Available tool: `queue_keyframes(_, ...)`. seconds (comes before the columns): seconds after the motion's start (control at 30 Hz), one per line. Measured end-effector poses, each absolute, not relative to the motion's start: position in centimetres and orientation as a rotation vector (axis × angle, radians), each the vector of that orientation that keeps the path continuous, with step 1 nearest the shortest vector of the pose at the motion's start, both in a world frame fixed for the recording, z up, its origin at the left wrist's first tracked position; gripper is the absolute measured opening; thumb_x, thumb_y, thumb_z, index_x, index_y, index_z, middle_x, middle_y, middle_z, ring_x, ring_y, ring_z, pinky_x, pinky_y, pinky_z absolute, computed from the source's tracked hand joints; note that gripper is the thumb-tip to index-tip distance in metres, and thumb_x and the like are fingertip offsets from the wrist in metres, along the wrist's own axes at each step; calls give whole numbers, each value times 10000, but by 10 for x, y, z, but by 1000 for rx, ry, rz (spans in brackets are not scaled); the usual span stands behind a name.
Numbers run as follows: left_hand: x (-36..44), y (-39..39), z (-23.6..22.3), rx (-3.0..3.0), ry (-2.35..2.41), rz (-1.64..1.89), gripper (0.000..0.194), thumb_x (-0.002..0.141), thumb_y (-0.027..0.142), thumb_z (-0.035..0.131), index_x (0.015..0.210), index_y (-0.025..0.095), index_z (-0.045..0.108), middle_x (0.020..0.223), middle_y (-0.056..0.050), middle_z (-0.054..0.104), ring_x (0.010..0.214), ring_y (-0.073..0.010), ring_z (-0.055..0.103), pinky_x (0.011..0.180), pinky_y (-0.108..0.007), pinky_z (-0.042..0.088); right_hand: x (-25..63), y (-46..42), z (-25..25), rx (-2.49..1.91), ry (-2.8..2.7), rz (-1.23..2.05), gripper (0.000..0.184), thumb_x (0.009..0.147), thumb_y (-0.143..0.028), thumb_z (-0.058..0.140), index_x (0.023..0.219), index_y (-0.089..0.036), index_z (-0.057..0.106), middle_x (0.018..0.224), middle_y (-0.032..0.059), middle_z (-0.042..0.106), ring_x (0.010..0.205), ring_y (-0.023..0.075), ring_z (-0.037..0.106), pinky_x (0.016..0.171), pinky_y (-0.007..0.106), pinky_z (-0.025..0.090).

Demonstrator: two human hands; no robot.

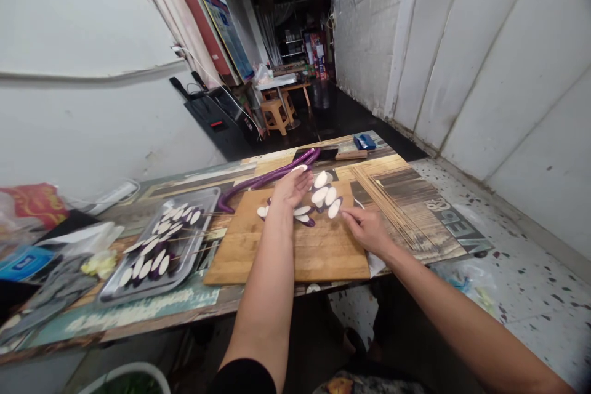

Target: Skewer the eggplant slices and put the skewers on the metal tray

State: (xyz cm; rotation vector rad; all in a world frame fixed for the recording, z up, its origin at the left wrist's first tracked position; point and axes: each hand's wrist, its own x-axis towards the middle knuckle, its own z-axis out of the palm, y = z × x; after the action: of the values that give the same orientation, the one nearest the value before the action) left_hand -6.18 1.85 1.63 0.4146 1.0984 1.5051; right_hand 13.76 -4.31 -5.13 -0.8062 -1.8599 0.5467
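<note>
My right hand [368, 229] pinches the near end of a skewer, its stick mostly hidden, carrying several purple-skinned eggplant slices [330, 196] above the right half of the wooden cutting board [330, 255]. My left hand [294, 188] is raised over the board's far side, fingers closed on a single eggplant slice [299, 167] at the fingertips. Loose eggplant slices [302, 218] lie on the board beneath and beside my left hand. Beyond the board are long whole eggplants [272, 177], partly covered by that hand.
Left of the board, a metal tray [104, 292] holds skewered eggplant slices. Bare bamboo skewers [385, 209] lie on the table to the right. A wooden-handled knife [351, 155] and a blue box [364, 141] sit at the far edge. A grey cloth [60, 289] lies at left.
</note>
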Motion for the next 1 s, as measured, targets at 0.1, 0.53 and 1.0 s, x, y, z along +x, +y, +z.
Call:
queue_keyframes(0.1, -62, 19, 14, 442, 1068, 1514, 53, 783, 70, 591, 812, 106, 616, 687, -83, 679, 645, -139, 670, 646, -232, 543, 138, -43, -52, -812, -1860, 550, 242, 879, -229, 472, 967, -170, 690, 897, 46, 683, 727, 185, 643, 642, 253, 484)
queue_keyframes(0.53, -61, 21, 11, 372, 1068, 1551, 44, 767, 27, 599, 766, 72, 601, 696, -109, 687, 682, -182, 690, 656, -269, 573, 137, -42, -54, -805, -1851, 568, 243, 879, -239, 473, 966, -175, 692, 907, 51, 682, 733, 192, 645, 638, 258, 489)
queue_keyframes(1.0, -56, 20, 16, 358, 1053, 1563, 63, 777, 17, 587, 751, 75, 587, 680, -110, 685, 659, -188, 690, 673, -289, 572, 137, -40, -55, -834, -1863, 564, 248, 878, -239, 463, 946, -181, 695, 891, 43, 685, 744, 192, 647, 643, 258, 474)
